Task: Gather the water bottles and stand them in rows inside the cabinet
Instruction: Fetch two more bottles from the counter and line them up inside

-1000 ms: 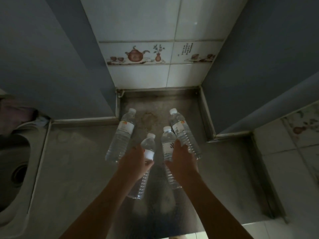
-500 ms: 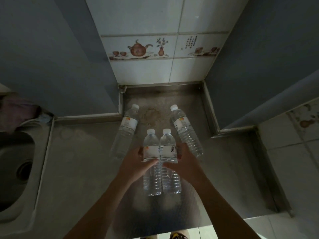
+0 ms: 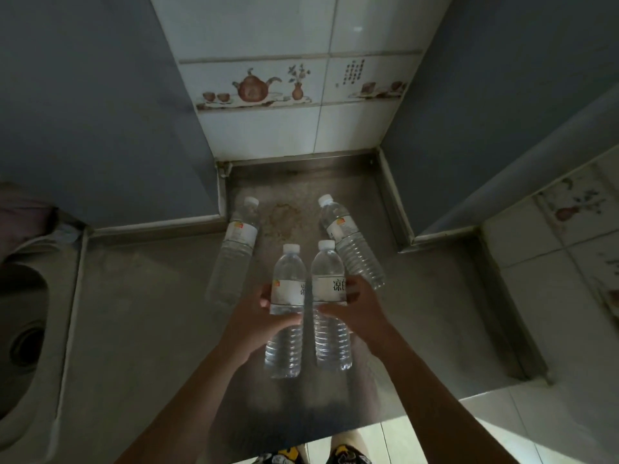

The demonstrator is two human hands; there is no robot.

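Two clear water bottles with white caps and white labels are held upright side by side above the steel counter. My left hand grips the left bottle just below its label. My right hand grips the right bottle at the same height. Two more bottles lie on the counter beyond them: one at the left, one at the right, both with caps pointing toward the tiled wall.
The steel counter runs into a recess between two grey panels, with a tiled wall behind. A sink lies at the left. The counter's front edge is near my body, tiled floor below.
Both hands have lifted their bottles from a slanted pose to upright and brought them together side by side. The two lying bottles have not moved.
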